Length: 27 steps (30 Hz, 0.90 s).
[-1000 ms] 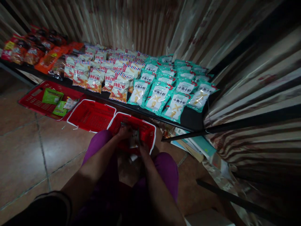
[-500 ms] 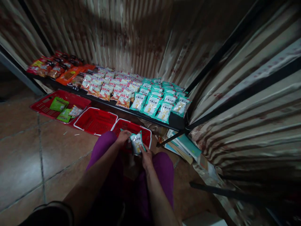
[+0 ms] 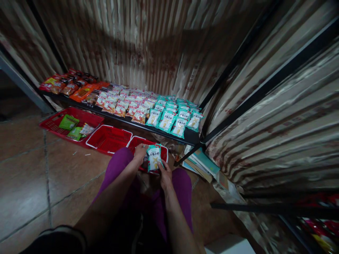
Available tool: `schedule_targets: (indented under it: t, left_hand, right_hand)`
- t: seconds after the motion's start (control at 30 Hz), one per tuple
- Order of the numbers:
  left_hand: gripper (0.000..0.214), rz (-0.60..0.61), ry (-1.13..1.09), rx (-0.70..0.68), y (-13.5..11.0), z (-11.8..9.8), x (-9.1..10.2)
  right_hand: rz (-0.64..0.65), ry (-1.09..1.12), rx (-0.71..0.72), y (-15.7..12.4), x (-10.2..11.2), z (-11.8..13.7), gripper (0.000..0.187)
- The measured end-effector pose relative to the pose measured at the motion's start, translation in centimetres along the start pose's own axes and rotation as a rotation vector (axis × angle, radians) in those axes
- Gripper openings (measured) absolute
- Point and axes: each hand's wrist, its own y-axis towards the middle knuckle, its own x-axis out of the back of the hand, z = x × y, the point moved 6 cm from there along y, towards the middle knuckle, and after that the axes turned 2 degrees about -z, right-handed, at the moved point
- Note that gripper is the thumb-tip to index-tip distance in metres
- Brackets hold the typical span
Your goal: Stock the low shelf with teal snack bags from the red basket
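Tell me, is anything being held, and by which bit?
The right hand holds a teal-and-white rectangular plastic packet by its lower right corner. The left hand is at its upper left edge; grip unclear.

Above the middle red plastic basket with white rim [image 3: 111,139], the way is free until the long black shelf [image 3: 191,136]. The left hand [image 3: 140,152], the right hand [image 3: 165,175] and a glossy teal-and-white bag [image 3: 154,157] partly cover the right red basket [image 3: 135,141]. Closely packed bags [image 3: 166,120] leave the shelf's right front corner bare. A slanting black bar [image 3: 265,90] obstructs the right.
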Motion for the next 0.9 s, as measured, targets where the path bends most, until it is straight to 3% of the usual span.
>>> schedule_targets:
  t: [0.37,0.9]
  left_hand:
    - [0.013,0.161,-0.121,-0.071,-1.2,-3.1,-1.4]
    - [0.035,0.311,-0.127,0.168,-4.6,-1.0,-2.7]
  right_hand:
    - [-0.097,0.05,0.102,-1.0,0.1,2.7,0.053]
    - [-0.183,0.023,0.135,-1.5,-0.3,4.4,0.051]
